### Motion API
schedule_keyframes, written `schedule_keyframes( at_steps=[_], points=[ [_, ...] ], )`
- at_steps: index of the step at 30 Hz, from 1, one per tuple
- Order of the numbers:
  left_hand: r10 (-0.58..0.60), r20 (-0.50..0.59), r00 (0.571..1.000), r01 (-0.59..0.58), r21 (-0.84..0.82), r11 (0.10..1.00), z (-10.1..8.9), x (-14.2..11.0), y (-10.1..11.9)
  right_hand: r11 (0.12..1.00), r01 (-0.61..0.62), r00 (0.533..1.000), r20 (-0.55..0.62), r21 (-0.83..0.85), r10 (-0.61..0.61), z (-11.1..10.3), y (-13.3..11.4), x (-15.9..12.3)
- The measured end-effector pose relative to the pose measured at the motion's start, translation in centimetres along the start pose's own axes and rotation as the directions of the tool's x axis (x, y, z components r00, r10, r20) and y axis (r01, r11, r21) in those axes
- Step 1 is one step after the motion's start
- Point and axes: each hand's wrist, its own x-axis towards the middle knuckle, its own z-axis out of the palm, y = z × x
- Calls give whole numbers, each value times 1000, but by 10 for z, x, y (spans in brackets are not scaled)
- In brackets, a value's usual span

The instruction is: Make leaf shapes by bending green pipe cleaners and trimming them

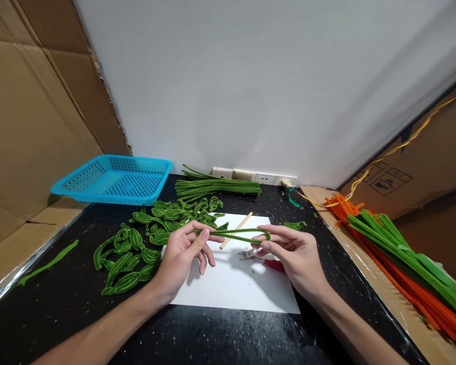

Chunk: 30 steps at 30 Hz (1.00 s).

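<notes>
A green pipe cleaner (235, 236), bent into a long narrow loop, stretches between my two hands above a white sheet of paper (228, 289). My left hand (186, 251) pinches its left part between thumb and fingers. At the rounded right end, my right hand (294, 253) grips the loop with thumb and fingertips. Beneath them on the paper lie a thin wooden stick (236, 230) and pliers with a red handle (274, 264), partly covered by my right hand. Left of the paper is a heap of looped green pipe-cleaner shapes (135, 248).
A blue plastic basket (127, 188) stands at the back left. Straight green pipe cleaners (218, 186) lie bundled before the wall sockets (265, 178). Orange (399, 289) and green bundles (406, 248) rest on cardboard at the right. One green shape (295, 225) lies behind my right hand.
</notes>
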Motion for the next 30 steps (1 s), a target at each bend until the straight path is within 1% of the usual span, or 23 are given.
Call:
schedule_keyframes(
  at_steps=[3,5,11,20,30],
  points=[
    [-5,-5,1000,5,-5,1000,0,0,1,994,74,997,-25,-74,-76,3,-5,-2],
    [-7,-4,1000,7,-9,1000,0,0,2,991,92,995,-38,-96,-96,4,-7,-2],
    [-13,3,1000,13,-19,1000,0,2,1,989,128,991,-37,-75,-131,5,-6,0],
    [-23,10,1000,23,-41,999,0,1,1,986,130,990,-33,-100,-134,1,-2,-1],
    [-29,29,999,30,-21,999,-1,1,4,985,144,988,-45,-99,-149,-2,0,0]
  ],
)
